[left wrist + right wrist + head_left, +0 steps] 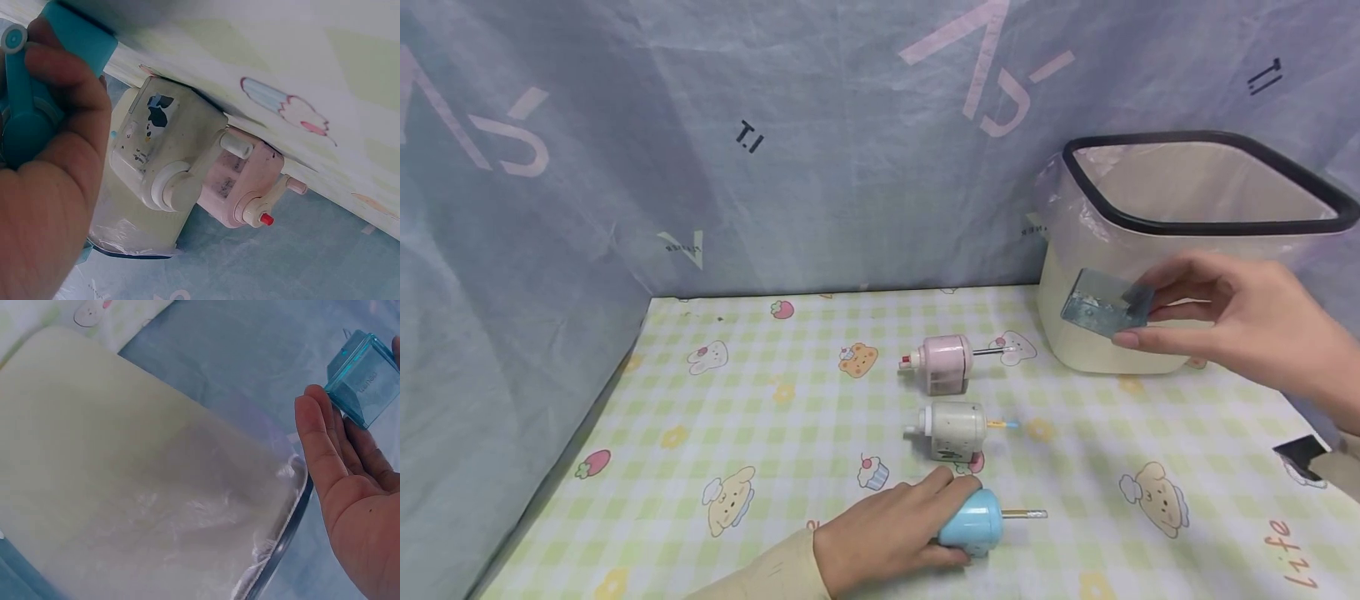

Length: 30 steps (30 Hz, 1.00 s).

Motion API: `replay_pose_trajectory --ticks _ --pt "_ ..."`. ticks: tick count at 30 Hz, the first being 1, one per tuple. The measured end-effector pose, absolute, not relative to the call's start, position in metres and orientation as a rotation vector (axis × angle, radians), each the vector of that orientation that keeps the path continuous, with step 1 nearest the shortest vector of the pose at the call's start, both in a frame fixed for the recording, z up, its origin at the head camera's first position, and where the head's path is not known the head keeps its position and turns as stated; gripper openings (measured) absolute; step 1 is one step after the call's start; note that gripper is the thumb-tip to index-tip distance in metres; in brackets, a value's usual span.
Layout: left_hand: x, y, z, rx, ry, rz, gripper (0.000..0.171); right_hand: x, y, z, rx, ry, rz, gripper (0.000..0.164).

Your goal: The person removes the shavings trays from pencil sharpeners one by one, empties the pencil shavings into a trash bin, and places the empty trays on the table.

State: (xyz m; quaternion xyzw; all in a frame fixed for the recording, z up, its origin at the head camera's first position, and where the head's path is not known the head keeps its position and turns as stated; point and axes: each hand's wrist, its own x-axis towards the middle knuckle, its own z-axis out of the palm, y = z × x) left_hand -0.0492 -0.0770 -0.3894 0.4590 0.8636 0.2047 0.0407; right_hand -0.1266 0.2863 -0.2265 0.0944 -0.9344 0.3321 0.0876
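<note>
My left hand (pixel 887 533) grips a blue crank pencil sharpener (pixel 976 525) standing on the table, fingers over its top and thumb low at its side. A pencil (pixel 1024 514) sticks out of the sharpener's right end; in the left wrist view its crank (pixel 20 94) shows beside the hand. Raised in front of the bin, my right hand (pixel 1255 321) pinches a see-through blue shavings drawer (pixel 1105 307) between thumb and fingers. The drawer (pixel 370 381) is tilted. Behind the blue sharpener stand a grey-white sharpener (pixel 957 433) and a pink sharpener (pixel 946 364), each holding a pencil.
A cream bin (pixel 1067 333) with a black rim (pixel 1210 227) and a clear plastic liner stands at the back right. The table wears a green checked cloth (pixel 775 467) with cartoon prints. Grey-blue fabric (pixel 820 183) hangs along the back and left side.
</note>
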Motion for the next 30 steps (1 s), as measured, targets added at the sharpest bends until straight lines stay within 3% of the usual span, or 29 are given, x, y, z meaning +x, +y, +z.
replay_pose_trajectory --ticks 30 --pt "-0.049 -0.075 -0.388 1.338 2.627 0.623 0.065 -0.141 0.303 -0.209 0.222 -2.679 0.994 0.057"
